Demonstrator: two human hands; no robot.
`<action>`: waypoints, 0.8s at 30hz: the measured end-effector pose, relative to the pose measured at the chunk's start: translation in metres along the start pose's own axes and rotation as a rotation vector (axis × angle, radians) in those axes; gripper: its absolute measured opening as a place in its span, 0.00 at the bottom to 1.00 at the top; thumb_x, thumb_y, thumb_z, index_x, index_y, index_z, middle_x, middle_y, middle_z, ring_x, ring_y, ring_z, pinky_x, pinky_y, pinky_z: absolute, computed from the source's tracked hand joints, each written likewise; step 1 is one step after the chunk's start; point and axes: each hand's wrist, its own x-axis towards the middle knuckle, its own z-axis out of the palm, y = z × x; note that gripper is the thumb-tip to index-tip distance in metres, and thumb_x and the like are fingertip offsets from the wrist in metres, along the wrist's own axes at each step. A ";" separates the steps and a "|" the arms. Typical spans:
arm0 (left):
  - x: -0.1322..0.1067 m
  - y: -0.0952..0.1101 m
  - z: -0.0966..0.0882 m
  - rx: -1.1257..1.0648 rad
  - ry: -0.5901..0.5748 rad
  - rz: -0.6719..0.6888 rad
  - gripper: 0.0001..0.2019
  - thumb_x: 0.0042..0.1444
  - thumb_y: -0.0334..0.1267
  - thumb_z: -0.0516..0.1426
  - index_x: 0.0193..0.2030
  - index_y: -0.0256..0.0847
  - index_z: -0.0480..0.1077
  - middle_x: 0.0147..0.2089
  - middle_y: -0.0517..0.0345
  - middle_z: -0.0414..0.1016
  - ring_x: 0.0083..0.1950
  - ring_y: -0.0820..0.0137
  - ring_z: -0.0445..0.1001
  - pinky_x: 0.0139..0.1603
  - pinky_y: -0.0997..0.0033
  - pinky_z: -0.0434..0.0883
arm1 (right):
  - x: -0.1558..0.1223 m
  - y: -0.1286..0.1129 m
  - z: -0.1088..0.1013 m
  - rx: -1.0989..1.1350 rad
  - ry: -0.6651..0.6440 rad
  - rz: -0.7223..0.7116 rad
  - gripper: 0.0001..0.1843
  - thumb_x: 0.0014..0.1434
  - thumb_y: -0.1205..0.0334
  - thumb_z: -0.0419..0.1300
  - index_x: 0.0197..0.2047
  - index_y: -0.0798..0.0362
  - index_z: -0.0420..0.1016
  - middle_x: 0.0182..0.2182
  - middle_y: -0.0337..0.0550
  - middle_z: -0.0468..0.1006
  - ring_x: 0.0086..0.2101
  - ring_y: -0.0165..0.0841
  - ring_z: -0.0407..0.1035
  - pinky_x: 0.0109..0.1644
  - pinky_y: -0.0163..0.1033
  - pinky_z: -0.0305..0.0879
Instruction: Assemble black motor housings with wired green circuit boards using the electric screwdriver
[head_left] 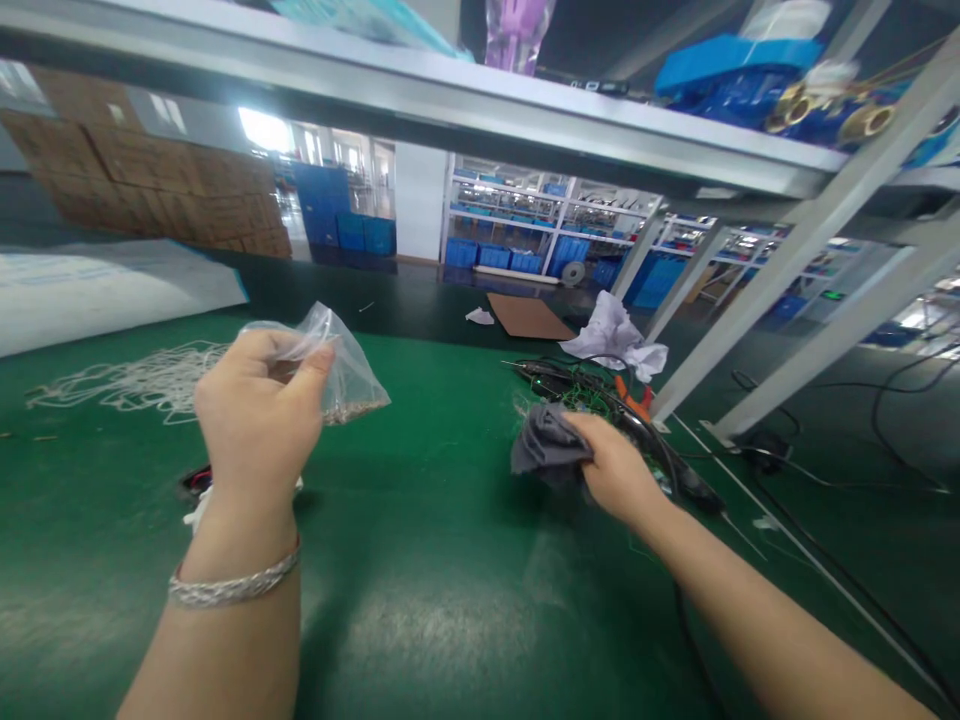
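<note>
My left hand (259, 400) pinches the top of a clear plastic bag (349, 370), lifted over the green mat. Small brownish bits lie in the bag's bottom corner; I cannot make out what they are. In my right hand (611, 465) is a bunched dark grey cloth (551, 443), close to the mat at the right. Just beyond the cloth lies a tangle of black tools and cables with green wire scraps (592, 400). White strings (142, 385) are heaped behind my left hand. A small dark object with red (196, 482) is partly hidden by my left wrist.
A metal shelf (450, 85) crosses above the bench, with slanted posts (817, 240) at the right. Crumpled white paper (615, 335) and a brown cardboard piece (529, 315) lie at the back. A white sheet (112, 285) is at the left. Black cables (825, 540) run along the right.
</note>
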 end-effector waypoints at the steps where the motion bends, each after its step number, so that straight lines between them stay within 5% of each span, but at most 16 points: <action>1: 0.000 0.000 0.000 -0.006 0.007 0.000 0.07 0.45 0.39 0.59 0.29 0.37 0.72 0.23 0.63 0.69 0.25 0.75 0.68 0.27 0.77 0.61 | -0.019 -0.010 0.002 -0.001 -0.019 -0.016 0.27 0.45 0.76 0.44 0.49 0.60 0.66 0.47 0.50 0.67 0.48 0.36 0.60 0.55 0.43 0.56; 6: -0.001 -0.001 0.002 0.006 0.000 0.010 0.08 0.45 0.39 0.59 0.31 0.37 0.72 0.24 0.62 0.69 0.26 0.74 0.68 0.27 0.77 0.61 | -0.117 -0.063 0.024 -0.094 -0.071 -0.224 0.25 0.51 0.72 0.46 0.53 0.52 0.63 0.49 0.51 0.65 0.47 0.42 0.61 0.45 0.48 0.65; 10: -0.003 0.000 0.003 0.017 0.015 0.018 0.08 0.45 0.40 0.59 0.30 0.37 0.72 0.24 0.62 0.69 0.25 0.74 0.68 0.27 0.76 0.60 | -0.155 -0.086 0.048 -0.141 -0.052 -0.368 0.17 0.56 0.64 0.54 0.48 0.40 0.66 0.43 0.41 0.71 0.39 0.38 0.66 0.37 0.39 0.66; 13: -0.004 -0.001 0.005 0.011 0.021 0.023 0.08 0.44 0.40 0.59 0.30 0.37 0.72 0.23 0.62 0.69 0.25 0.74 0.67 0.27 0.76 0.60 | -0.147 -0.078 0.053 -0.122 -0.132 -0.379 0.18 0.55 0.63 0.54 0.50 0.41 0.65 0.46 0.44 0.69 0.43 0.41 0.64 0.41 0.43 0.65; 17: -0.004 -0.004 0.007 0.043 0.008 0.051 0.09 0.45 0.41 0.59 0.31 0.37 0.72 0.24 0.61 0.69 0.26 0.73 0.67 0.27 0.76 0.60 | -0.107 -0.034 0.050 -0.129 -0.246 -0.156 0.24 0.53 0.73 0.50 0.53 0.50 0.64 0.51 0.50 0.63 0.50 0.41 0.56 0.50 0.48 0.58; 24: -0.003 -0.003 0.007 0.048 0.011 0.036 0.09 0.45 0.40 0.59 0.30 0.36 0.72 0.23 0.62 0.68 0.25 0.74 0.66 0.27 0.76 0.59 | -0.041 0.045 0.051 -0.183 -0.199 -0.046 0.25 0.50 0.78 0.47 0.50 0.58 0.68 0.49 0.54 0.64 0.49 0.42 0.56 0.52 0.50 0.55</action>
